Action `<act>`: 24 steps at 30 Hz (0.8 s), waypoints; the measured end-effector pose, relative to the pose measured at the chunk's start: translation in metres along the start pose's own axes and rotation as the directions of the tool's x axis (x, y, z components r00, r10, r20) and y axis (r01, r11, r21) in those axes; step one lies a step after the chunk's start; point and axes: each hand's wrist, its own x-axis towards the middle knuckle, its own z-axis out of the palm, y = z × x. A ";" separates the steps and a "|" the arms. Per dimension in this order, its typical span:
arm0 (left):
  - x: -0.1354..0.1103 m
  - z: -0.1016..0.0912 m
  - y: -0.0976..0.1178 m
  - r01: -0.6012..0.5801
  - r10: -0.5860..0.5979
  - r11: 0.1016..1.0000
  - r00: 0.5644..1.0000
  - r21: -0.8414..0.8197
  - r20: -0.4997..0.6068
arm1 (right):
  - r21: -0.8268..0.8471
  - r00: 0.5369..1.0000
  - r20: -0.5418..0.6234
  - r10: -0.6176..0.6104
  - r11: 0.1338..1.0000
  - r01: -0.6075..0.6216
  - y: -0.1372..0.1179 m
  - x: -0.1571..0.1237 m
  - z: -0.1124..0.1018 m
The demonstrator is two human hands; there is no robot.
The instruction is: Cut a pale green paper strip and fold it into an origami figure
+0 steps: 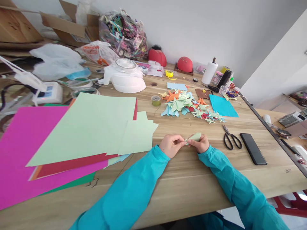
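Note:
A small folded piece of pale green paper [194, 137] is pinched between both my hands just above the wooden table [182, 182]. My left hand [170, 144] grips its left end with closed fingers. My right hand [200, 144] holds the right part, fingers curled round it. Both arms wear teal sleeves. To the left lies a stack of large coloured sheets, pale green [91, 127] on top, with red and magenta [21, 153] beneath.
A heap of folded paper figures [189, 107] lies beyond my hands, with a teal sheet [223, 105] beside it. Black scissors [230, 138] and a black phone [253, 148] rest to the right. A thread spool [155, 100], a white appliance [124, 76] and bags crowd the back.

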 end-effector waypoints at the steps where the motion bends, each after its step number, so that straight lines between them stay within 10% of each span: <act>1: 0.000 0.000 0.000 0.019 -0.019 1.000 1.000 -0.008 0.014 | 0.020 1.000 -0.008 0.015 1.000 -0.015 0.003 0.000 -0.001; 11: 0.002 0.000 0.001 0.217 -0.201 0.965 0.973 -0.145 0.117 | 0.205 0.974 -0.106 0.200 0.963 -0.175 0.003 0.004 0.002; 24: 0.007 -0.001 -0.003 0.266 -0.268 0.946 0.963 -0.184 0.011 | -0.042 0.995 -0.102 0.015 0.999 -0.019 -0.007 0.002 0.002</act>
